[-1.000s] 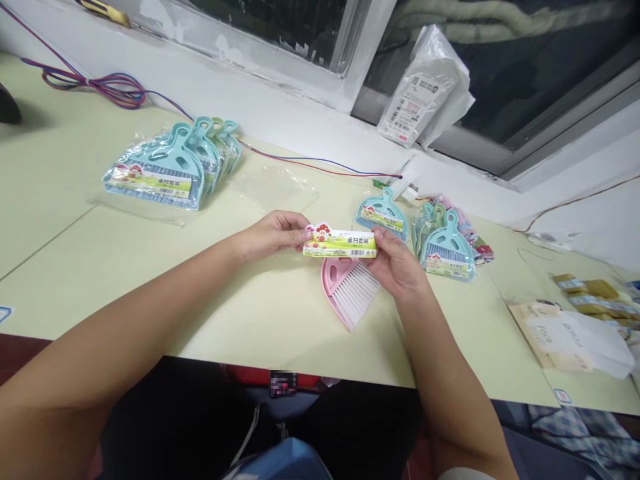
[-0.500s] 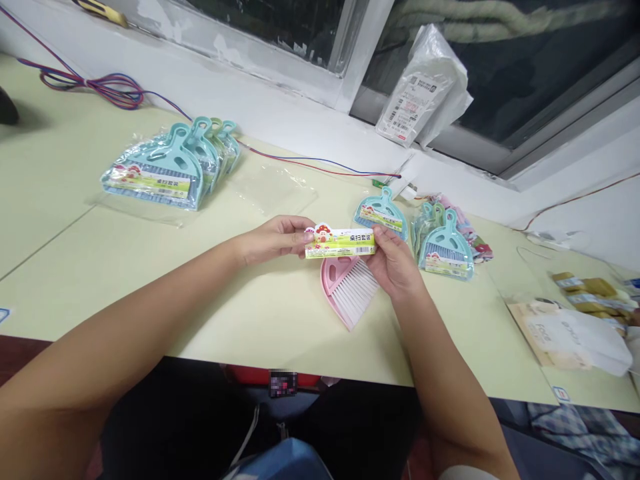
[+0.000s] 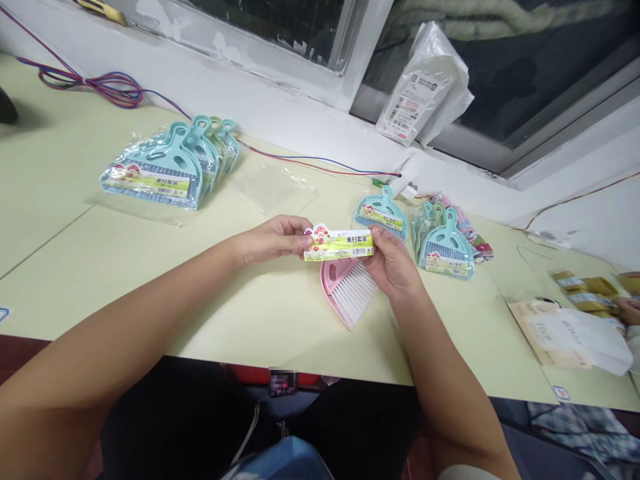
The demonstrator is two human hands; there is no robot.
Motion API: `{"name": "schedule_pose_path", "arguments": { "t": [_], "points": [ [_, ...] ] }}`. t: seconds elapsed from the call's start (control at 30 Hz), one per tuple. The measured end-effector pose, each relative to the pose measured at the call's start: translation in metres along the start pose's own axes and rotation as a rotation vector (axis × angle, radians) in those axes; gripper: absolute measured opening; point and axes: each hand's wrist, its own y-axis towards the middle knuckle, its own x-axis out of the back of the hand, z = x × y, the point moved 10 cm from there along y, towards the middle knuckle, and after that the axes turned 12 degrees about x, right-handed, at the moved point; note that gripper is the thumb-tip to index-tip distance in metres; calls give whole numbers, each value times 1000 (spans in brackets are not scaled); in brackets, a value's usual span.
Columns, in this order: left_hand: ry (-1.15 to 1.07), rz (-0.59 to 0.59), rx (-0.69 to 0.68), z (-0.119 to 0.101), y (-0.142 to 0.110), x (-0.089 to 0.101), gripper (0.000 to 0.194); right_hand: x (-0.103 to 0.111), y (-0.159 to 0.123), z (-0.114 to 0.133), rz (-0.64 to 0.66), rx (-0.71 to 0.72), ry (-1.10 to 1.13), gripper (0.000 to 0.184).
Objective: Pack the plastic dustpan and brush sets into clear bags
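A green and yellow paper label (image 3: 339, 244) with a mushroom picture is stretched between my two hands. My left hand (image 3: 276, 238) pinches its left end. My right hand (image 3: 391, 263) pinches its right end with fingers closed. Just below the label lies a pink mini dustpan with a white-bristled brush (image 3: 345, 288) on the pale table (image 3: 75, 220), partly under my right hand.
A bagged stack of teal dustpan sets (image 3: 165, 167) lies at the left. One teal set (image 3: 382, 213) and a pile of more sets (image 3: 446, 243) lie at the right. An empty clear bag (image 3: 273, 187), wires (image 3: 95, 87), a white parcel (image 3: 423, 90) and tissue packs (image 3: 570, 337) are around. Another person's hand (image 3: 631, 308) shows at the far right.
The label has shifted slightly between my hands; both hands keep their pinch. Another person's hand has appeared at the far right edge.
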Motion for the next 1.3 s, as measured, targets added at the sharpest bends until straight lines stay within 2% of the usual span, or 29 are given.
{"name": "schedule_pose_path", "arguments": {
  "t": [0.17, 0.33, 0.57, 0.77, 0.87, 0.97, 1.13, 1.3],
  "points": [
    [-10, 24, 31, 3, 0, -3, 39, 0, 1, 4, -4, 27, -22, 31],
    [75, 46, 54, 6, 1, -11, 37, -2, -1, 6, -29, 51, -24, 33],
    [117, 75, 29, 6, 2, -7, 35, -4, -2, 5, -7, 28, 10, 31],
    [220, 135, -7, 2, -2, -13, 26, 3, 1, 13, -12, 5, -39, 35],
    [295, 163, 25, 3, -4, -18, 24, 14, 3, 19, 20, -70, -129, 39],
    [394, 203, 116, 11, -5, -21, 21, 37, 7, 26, 77, -146, -325, 40],
    [462, 173, 141, 14, -4, -17, 22, 75, 16, 14, 206, -264, -715, 37],
    [487, 168, 133, 14, -2, -17, 23, 73, 22, -4, 323, -245, -709, 36]
  ]
}}
